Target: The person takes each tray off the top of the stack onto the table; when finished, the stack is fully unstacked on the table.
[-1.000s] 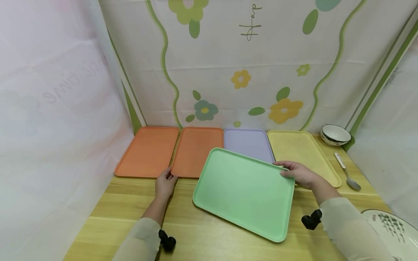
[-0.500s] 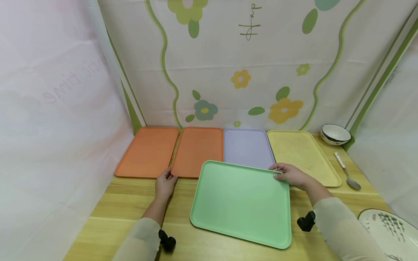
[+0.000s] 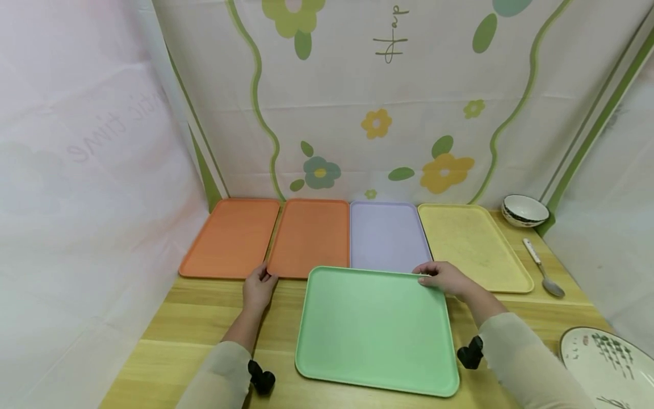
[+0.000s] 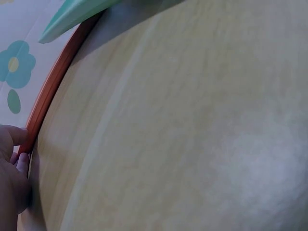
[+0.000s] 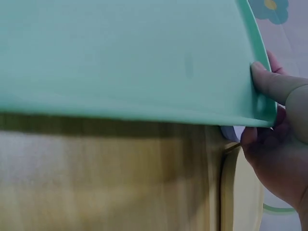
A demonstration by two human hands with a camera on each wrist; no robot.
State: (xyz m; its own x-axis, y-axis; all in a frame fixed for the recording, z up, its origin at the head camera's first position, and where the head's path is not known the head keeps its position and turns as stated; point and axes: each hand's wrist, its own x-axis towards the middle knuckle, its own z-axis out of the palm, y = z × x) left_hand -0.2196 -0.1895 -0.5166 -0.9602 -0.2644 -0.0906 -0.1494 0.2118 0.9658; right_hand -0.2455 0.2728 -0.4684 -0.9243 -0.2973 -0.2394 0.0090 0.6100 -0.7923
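My right hand grips a light green rectangular tray at its far right corner, the thumb on top and the other fingers beneath, as the right wrist view also shows. The tray hangs close over the wooden table, nearly level, in front of the row of other trays. At the near left corner of the second orange tray, my left hand pinches the rim. In the left wrist view that orange rim runs up from the fingertips, and a corner of the green tray overlaps it.
Another orange tray lies at the left of the row. A lilac tray and a yellow tray continue it rightward. Further right are a bowl, a spoon and a patterned plate. Printed cloth walls surround the table.
The green tray has moved toward me and slightly left in my right hand, turning so its far edge lies nearly parallel to the row. My left hand has stayed in place.
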